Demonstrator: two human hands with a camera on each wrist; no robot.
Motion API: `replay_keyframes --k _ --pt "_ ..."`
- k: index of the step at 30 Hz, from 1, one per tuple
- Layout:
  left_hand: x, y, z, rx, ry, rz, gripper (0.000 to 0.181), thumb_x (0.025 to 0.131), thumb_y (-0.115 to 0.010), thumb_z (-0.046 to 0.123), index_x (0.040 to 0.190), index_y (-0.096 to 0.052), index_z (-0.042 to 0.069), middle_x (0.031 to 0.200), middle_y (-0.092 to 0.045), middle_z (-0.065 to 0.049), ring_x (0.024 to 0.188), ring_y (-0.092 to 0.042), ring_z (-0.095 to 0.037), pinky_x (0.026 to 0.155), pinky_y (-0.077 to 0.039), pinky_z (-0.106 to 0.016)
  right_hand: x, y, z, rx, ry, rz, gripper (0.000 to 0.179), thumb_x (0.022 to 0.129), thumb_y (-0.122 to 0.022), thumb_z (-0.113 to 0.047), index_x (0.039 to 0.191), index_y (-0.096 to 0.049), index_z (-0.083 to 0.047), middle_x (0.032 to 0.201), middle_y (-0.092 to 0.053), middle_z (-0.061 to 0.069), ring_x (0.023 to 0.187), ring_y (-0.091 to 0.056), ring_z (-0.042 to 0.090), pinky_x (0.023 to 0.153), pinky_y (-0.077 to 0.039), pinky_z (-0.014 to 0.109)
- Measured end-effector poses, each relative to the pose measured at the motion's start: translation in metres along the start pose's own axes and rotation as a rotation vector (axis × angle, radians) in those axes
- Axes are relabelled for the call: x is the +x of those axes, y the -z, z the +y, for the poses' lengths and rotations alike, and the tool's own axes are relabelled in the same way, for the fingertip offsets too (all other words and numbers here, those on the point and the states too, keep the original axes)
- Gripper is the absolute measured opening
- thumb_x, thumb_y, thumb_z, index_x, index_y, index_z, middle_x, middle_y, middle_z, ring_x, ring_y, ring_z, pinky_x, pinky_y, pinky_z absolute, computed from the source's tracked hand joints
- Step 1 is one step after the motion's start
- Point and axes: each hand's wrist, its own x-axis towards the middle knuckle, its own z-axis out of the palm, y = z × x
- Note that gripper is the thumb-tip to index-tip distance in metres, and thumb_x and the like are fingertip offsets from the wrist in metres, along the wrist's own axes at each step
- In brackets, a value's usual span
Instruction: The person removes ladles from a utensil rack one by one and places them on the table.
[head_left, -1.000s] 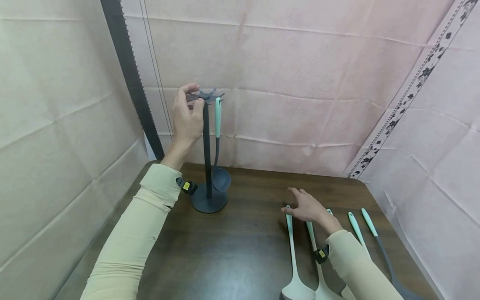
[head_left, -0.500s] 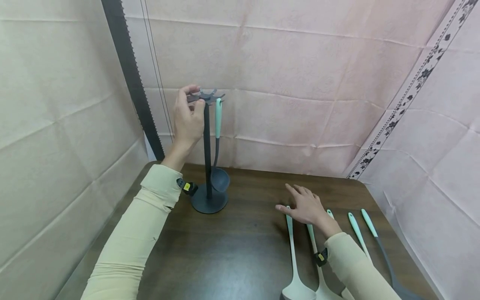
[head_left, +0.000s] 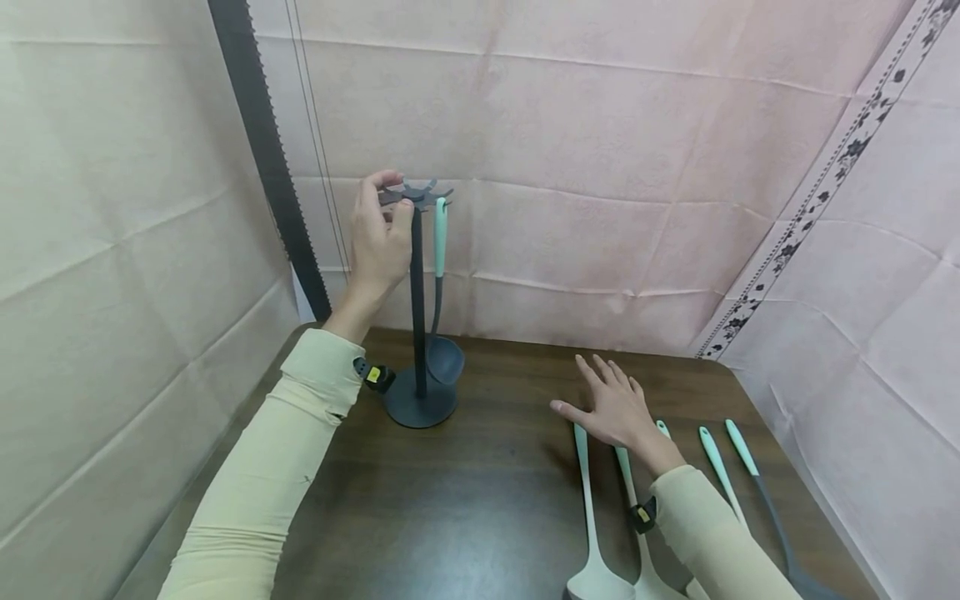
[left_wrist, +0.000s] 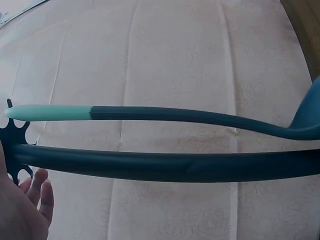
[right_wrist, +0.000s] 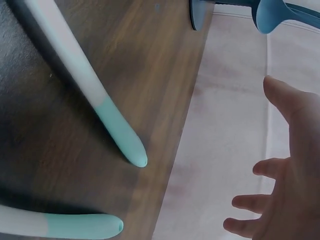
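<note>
My left hand (head_left: pixel 381 237) pinches the hooked top (head_left: pixel 416 196) of a dark utensil stand (head_left: pixel 418 317), thumb in front and fingers behind. From one hook hangs a ladle (head_left: pixel 445 360) with a mint handle and dark bowl; the left wrist view shows its shaft (left_wrist: pixel 160 114) alongside the stand's pole (left_wrist: pixel 150 164). Over the upper handles of the utensils lying at the right, my right hand (head_left: pixel 615 408) is spread and holds nothing. Closest to it is a pale turner (head_left: pixel 592 533) with a mint handle. In the right wrist view the right hand (right_wrist: pixel 295 165) is apart from the handles (right_wrist: pixel 122 132).
On the brown table (head_left: pixel 450 500) more mint-handled utensils lie to the right, including one with a dark shaft (head_left: pixel 771 508) and a pale one (head_left: pixel 718 467). Their lower ends are partly hidden by the right sleeve or cut off. Pale cloth walls (head_left: pixel 562 167) enclose the table.
My right hand has shifted slightly forward and its fingers have spread wider. The left hand keeps its hold on the stand's top, and the ladle hangs in the same place.
</note>
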Motion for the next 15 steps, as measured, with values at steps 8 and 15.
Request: replay_keyframes --k 8,15 --pt "-0.001 0.001 0.000 -0.013 0.017 -0.034 0.049 0.104 -0.045 0.023 0.148 -0.045 0.002 0.145 -0.054 -0.009 0.096 -0.058 -0.021 0.080 -0.046 -0.025 0.007 0.010 -0.010 0.035 0.039 0.074 0.105 0.092 -0.057 -0.078 0.170 -0.023 -0.018 0.171 -0.026 0.022 0.153 -0.025 0.053 0.117 -0.016 0.076" --pt "0.000 0.002 0.000 -0.015 0.010 -0.058 0.048 0.104 -0.044 0.024 0.148 -0.042 0.004 0.146 -0.053 -0.008 0.086 -0.055 -0.018 0.072 -0.044 -0.028 0.018 0.030 -0.019 0.027 0.059 0.109 0.104 0.093 -0.058 -0.076 0.171 -0.020 -0.019 0.173 -0.025 0.018 0.155 -0.024 0.050 0.119 -0.016 0.074"
